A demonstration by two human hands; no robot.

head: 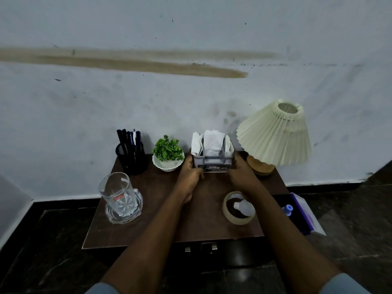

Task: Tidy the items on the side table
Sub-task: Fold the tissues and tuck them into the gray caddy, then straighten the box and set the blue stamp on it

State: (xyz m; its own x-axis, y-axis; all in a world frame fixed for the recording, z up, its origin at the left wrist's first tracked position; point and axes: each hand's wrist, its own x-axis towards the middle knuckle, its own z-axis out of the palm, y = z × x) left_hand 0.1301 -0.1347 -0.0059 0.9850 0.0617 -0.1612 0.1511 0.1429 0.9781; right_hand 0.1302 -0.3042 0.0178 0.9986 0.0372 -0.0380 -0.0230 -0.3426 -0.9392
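The potted plant point(168, 154) sits just left of your left grip point(190, 174), which curls round the left end of the grey box point(212, 163). The box lies at the far middle of the worktop point(159, 209), long axis left to right, labelled face toward you, white packets point(214, 141) upright in its open top. Your right grip point(239, 169) clasps the right end, equally near. The lamp point(273, 134) stands just beyond, so the slot looks tight.

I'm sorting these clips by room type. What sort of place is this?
Probably a home bedroom or sitting-room corner: a side table against a scuffed wall carries a pleated-shade lamp, a pen holder and a potted plant. The left hand and right hand hold an organiser box.
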